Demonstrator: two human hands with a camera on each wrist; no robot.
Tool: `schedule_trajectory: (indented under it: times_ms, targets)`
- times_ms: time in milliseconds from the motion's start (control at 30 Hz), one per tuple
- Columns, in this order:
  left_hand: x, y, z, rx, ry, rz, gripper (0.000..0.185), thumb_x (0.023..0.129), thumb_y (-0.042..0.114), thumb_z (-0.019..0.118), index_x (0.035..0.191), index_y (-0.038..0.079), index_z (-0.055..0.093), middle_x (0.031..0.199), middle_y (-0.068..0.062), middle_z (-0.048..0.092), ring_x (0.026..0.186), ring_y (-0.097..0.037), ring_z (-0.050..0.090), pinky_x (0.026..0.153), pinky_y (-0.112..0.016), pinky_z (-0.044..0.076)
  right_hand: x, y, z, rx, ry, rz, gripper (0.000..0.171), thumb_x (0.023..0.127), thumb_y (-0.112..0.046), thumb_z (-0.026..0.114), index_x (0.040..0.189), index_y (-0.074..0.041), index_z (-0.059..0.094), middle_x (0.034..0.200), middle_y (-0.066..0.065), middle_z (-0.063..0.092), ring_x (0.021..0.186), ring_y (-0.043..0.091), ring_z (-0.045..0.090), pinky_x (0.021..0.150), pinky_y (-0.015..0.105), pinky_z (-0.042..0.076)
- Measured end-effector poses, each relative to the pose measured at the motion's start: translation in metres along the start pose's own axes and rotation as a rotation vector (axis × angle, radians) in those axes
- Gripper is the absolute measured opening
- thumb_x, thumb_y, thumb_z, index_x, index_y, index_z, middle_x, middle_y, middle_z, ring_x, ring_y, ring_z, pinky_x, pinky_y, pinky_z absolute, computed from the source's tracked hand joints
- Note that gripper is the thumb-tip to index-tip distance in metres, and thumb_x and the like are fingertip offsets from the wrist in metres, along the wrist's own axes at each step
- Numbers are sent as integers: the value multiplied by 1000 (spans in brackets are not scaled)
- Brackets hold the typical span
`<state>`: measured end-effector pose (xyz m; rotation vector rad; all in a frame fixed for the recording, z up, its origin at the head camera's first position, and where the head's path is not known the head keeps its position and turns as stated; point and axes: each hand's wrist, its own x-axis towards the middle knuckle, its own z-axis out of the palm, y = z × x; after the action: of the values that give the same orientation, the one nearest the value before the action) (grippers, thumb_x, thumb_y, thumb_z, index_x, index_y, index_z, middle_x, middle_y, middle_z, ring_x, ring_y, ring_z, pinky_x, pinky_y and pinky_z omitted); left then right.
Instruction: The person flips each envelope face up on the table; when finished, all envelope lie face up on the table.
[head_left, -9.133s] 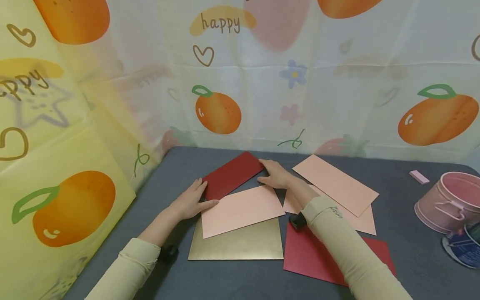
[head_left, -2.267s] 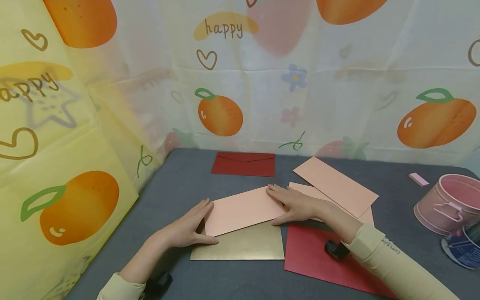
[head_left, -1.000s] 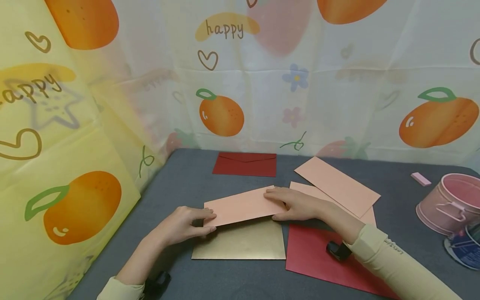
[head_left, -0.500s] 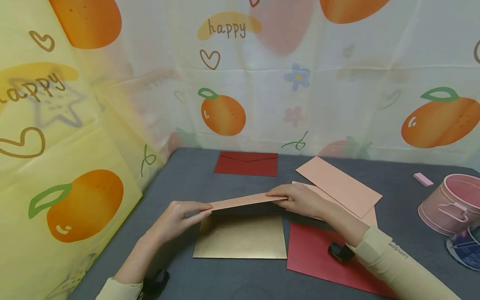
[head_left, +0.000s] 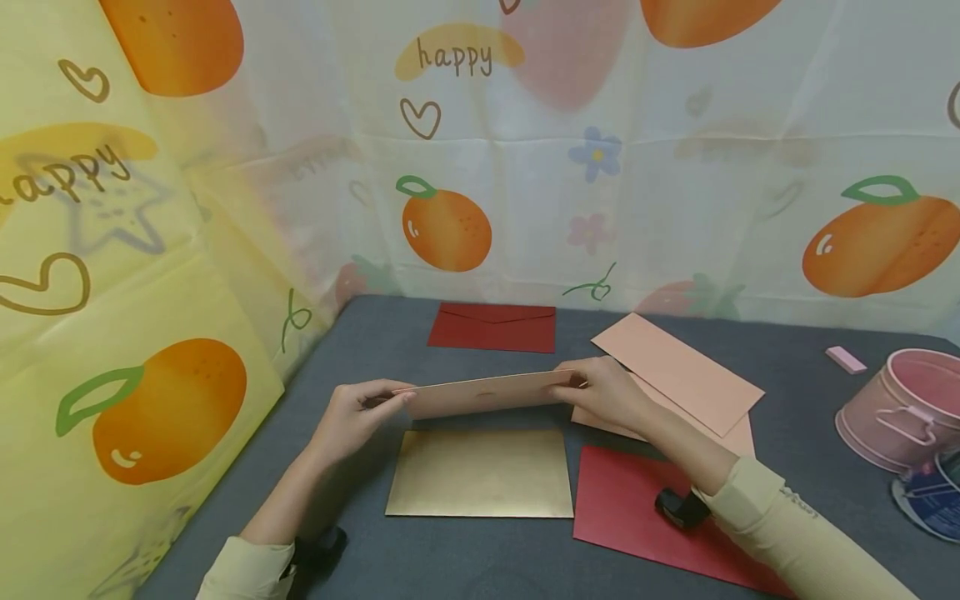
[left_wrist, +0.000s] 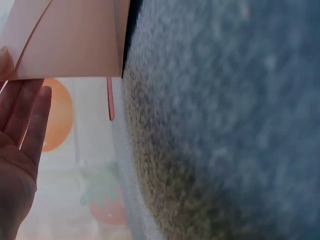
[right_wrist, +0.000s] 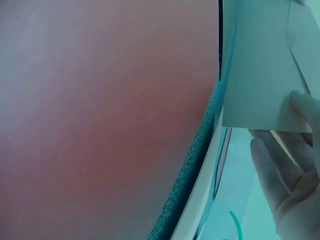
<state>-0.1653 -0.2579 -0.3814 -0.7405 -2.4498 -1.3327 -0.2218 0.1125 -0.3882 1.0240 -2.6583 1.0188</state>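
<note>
The person's left hand (head_left: 348, 417) and right hand (head_left: 611, 392) grip a pale pink envelope (head_left: 491, 394) between them, one at each short end. Each pinches its end firmly, thumb on the face turned toward the person and fingers behind, with only the paper's thickness between. The pale pink envelope is tipped up on its long side, its flap side facing the person, just beyond the far edge of a gold envelope (head_left: 480, 475) lying flat on the grey table (head_left: 360, 350). I can't quite tell from here whether its lower edge touches the table.

Right of the gold envelope, just beside it, lies a large red envelope (head_left: 622, 492), partly covered by the right sleeve (head_left: 795, 529). Farther back on that side, an upper pink envelope (head_left: 678, 367) lies slantwise across a lower pink envelope (head_left: 738, 435). A small dark red envelope (head_left: 491, 327) rests near the table's back edge, its flap facing up.

Over at the right stand a pink bucket (head_left: 873, 417) and, cut off by the edge of view, a blue container (head_left: 926, 500). A little pink block (head_left: 846, 359) lies behind the bucket, and a fruit-printed cloth (head_left: 525, 183) hangs behind everything.
</note>
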Motion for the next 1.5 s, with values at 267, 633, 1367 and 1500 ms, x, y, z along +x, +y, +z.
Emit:
schedule_trajectory:
  times_ms: [267,633,1367,1500]
  targets:
    - [3,-9,-1,10,-44,-146,8,89,12,72,96,11,76,90,-3,73,79,-21,69,68,-27,55,3,5,3,-5,-38,114,12,88,-21,73,84,-11,71,74,-8,66,71,10,62,63,29,49]
    - [5,-18,2,130,-153,-215,5,88,10,73,91,7,74,89,-2,72,85,-16,69,75,-28,55,4,5,7,-7,-69,127,10,85,-15,76,93,-9,73,81,-3,72,72,9,64,66,28,50]
    - [11,-12,11,-141,100,-555,45,85,13,77,125,-2,61,103,-15,67,85,-14,66,74,-27,55,-4,-6,9,180,26,383,43,85,-20,76,120,-1,60,89,2,65,79,14,65,71,33,51]
    - [12,-12,13,-24,106,-555,48,85,17,77,129,5,61,106,-12,67,85,-16,67,71,-27,52,-5,-7,9,224,12,411,65,85,-20,77,140,-1,47,98,5,65,82,16,66,62,30,53]
